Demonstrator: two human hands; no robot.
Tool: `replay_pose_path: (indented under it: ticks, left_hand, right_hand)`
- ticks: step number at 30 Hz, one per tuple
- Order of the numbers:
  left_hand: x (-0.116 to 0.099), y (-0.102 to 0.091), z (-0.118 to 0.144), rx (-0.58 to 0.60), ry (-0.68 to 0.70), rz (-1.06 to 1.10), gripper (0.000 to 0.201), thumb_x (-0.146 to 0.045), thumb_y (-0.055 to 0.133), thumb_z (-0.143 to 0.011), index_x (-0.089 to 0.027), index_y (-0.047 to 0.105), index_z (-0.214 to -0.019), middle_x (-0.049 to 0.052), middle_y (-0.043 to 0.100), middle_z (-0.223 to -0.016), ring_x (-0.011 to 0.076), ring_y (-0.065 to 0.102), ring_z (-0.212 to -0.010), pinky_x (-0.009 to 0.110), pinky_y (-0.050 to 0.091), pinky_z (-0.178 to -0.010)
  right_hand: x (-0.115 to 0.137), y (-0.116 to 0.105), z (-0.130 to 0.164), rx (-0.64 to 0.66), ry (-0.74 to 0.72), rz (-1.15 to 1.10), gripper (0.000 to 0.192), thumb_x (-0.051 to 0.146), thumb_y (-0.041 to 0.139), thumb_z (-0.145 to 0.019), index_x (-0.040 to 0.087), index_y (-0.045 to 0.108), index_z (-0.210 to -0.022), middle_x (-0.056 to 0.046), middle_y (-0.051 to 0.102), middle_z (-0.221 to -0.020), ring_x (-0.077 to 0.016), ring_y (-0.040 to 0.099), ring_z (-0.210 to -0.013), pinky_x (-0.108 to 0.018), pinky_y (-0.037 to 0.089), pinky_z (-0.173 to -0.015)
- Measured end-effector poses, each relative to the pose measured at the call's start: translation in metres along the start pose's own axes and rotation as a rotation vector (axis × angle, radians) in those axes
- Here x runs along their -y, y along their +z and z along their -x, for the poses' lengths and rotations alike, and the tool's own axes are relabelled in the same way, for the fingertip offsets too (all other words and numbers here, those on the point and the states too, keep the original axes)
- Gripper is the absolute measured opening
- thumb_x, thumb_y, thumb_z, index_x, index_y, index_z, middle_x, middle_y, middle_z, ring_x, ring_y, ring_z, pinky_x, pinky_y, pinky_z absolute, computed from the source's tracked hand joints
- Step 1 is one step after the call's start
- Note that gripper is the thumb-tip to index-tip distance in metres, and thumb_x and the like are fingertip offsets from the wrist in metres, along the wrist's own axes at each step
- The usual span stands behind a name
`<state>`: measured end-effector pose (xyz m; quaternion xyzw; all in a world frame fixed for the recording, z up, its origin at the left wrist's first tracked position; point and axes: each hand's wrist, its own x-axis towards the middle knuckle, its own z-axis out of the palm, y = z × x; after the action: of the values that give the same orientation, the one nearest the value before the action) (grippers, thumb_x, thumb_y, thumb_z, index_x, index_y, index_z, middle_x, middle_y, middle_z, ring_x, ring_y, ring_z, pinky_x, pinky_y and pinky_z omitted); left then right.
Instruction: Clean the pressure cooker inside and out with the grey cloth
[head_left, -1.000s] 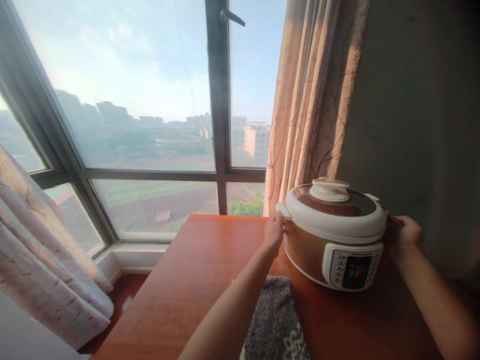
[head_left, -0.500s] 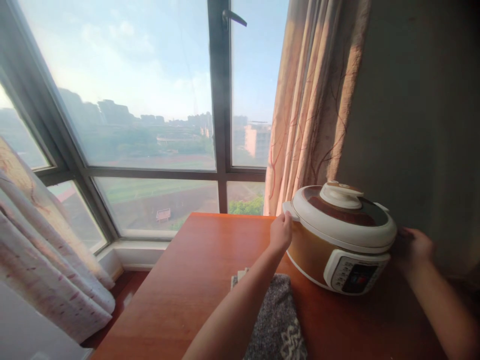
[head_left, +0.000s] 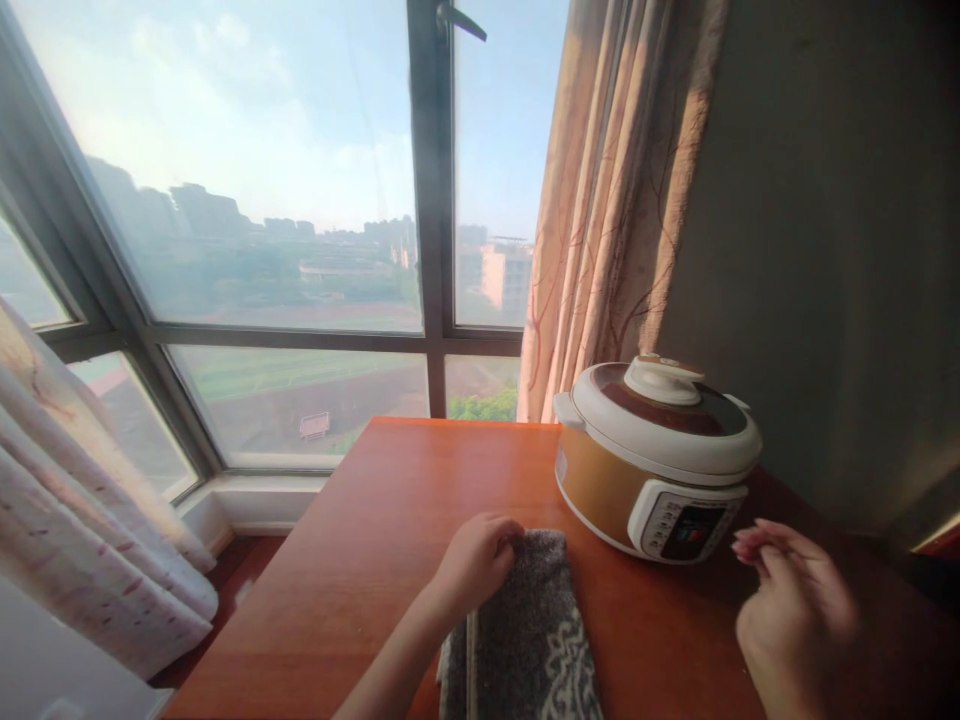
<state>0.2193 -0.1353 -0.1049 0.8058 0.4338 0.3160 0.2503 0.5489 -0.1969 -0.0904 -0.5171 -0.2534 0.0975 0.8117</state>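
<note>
A folded dark grey towel point(head_left: 525, 610) with a pale looped pattern lies near the front of the wooden table. My left hand point(head_left: 480, 560) is closed at its far left corner, fingers curled over the edge. Beyond it stands a round electric cooker point(head_left: 600, 485), gold-brown with a white rim, its lid on and its control panel facing me. Just off the cooker's right front, my right hand point(head_left: 795, 610) hangs in the air, fingers loosely bent and holding nothing visible.
The reddish wooden table point(head_left: 337, 560) ends at a far edge before the window point(head_left: 300, 250). Behind the cooker hangs a beige curtain point(head_left: 592, 220) beside a dark wall point(head_left: 810, 250). Another pale curtain point(head_left: 90, 520) hangs at the left.
Both hands have let go of the cooker's side handles. My left hand has come down and nearer, to the towel; my right hand has drawn back toward me.
</note>
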Motion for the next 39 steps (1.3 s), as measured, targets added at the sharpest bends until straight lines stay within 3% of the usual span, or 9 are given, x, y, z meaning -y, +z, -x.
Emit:
replay_pose_path:
  ticks: [2,3,5,9,12,15,23,32,39]
  left_hand:
    - [0.009,-0.001,0.013,-0.014,0.033,-0.039,0.042,-0.005,0.049,-0.069,-0.025,0.075,-0.095,0.007,0.074,-0.1,0.0255,0.067,-0.096,0.037,0.05,-0.089]
    - [0.013,0.0,0.017,-0.027,0.055,-0.035,0.043,-0.004,0.049,-0.07,-0.025,0.074,-0.096,0.007,0.073,-0.105,0.0251,0.066,-0.1,0.037,0.049,-0.092]
    - [0.021,0.003,0.02,-0.04,0.089,-0.005,0.043,-0.003,0.047,-0.073,-0.026,0.074,-0.097,0.007,0.072,-0.111,0.024,0.065,-0.106,0.037,0.047,-0.097]
    - [0.032,0.008,0.018,-0.091,0.047,-0.024,0.04,-0.007,0.047,-0.08,-0.026,0.073,-0.104,0.008,0.071,-0.113,0.0251,0.063,-0.107,0.04,0.046,-0.098]
    - [0.039,0.005,0.013,-0.106,-0.036,-0.049,0.034,-0.014,0.05,-0.084,-0.022,0.07,-0.11,0.009,0.071,-0.114,0.0261,0.063,-0.107,0.039,0.046,-0.098]
    - [0.047,-0.002,0.008,-0.053,-0.086,-0.01,0.026,-0.02,0.05,-0.088,-0.019,0.07,-0.104,0.01,0.073,-0.107,0.0246,0.065,-0.102,0.036,0.048,-0.093]
    - [0.056,-0.013,0.008,-0.148,-0.197,-0.154,0.023,-0.031,0.051,-0.09,-0.017,0.068,-0.088,0.007,0.068,-0.086,0.0207,0.062,-0.078,0.031,0.046,-0.072]
    - [0.059,-0.014,0.014,-0.105,-0.156,-0.157,0.02,-0.027,0.051,-0.09,-0.018,0.069,-0.09,0.008,0.068,-0.09,0.0212,0.063,-0.085,0.031,0.045,-0.077]
    - [0.066,-0.011,0.015,-0.164,-0.132,-0.12,0.026,-0.032,0.049,-0.093,-0.018,0.069,-0.1,0.008,0.07,-0.091,0.0211,0.064,-0.084,0.03,0.047,-0.075]
  right_hand:
    - [-0.004,0.018,0.045,0.283,-0.018,0.082,0.018,0.037,0.065,-0.073,0.028,0.07,-0.088,-0.004,0.068,-0.075,-0.0251,0.065,-0.07,-0.044,0.055,-0.068]
    - [-0.006,0.029,0.064,0.494,-0.009,0.139,0.017,0.037,0.063,-0.077,0.028,0.072,-0.089,-0.005,0.07,-0.079,-0.0262,0.067,-0.073,-0.044,0.056,-0.07]
    - [-0.011,0.053,0.092,0.795,-0.079,0.237,0.017,0.033,0.059,-0.082,0.028,0.074,-0.086,-0.005,0.074,-0.087,-0.0286,0.069,-0.085,-0.044,0.056,-0.079]
    - [-0.031,0.091,0.115,1.01,-0.227,0.344,0.027,0.025,0.051,-0.084,0.028,0.075,-0.096,-0.005,0.074,-0.102,-0.0274,0.067,-0.1,-0.044,0.052,-0.094]
    - [-0.052,0.105,0.121,1.033,-0.248,0.45,0.032,0.021,0.05,-0.083,0.022,0.073,-0.105,-0.008,0.072,-0.108,-0.0269,0.064,-0.106,-0.043,0.049,-0.099]
    - [-0.067,0.108,0.123,1.063,-0.24,0.478,0.026,0.02,0.053,-0.082,0.019,0.073,-0.098,-0.01,0.073,-0.101,-0.0267,0.065,-0.101,-0.041,0.049,-0.096]
    - [-0.073,0.104,0.116,1.112,-0.219,0.441,0.014,0.025,0.059,-0.085,0.02,0.071,-0.09,-0.007,0.072,-0.097,-0.0224,0.064,-0.095,-0.035,0.049,-0.092]
    - [-0.079,0.099,0.117,1.052,-0.19,0.463,0.022,0.03,0.058,-0.086,0.018,0.071,-0.1,-0.01,0.072,-0.102,-0.0244,0.065,-0.098,-0.037,0.049,-0.093]
    - [-0.079,0.096,0.115,1.011,-0.181,0.474,0.027,0.034,0.056,-0.087,0.017,0.071,-0.102,-0.012,0.072,-0.105,-0.0259,0.066,-0.1,-0.039,0.049,-0.095]
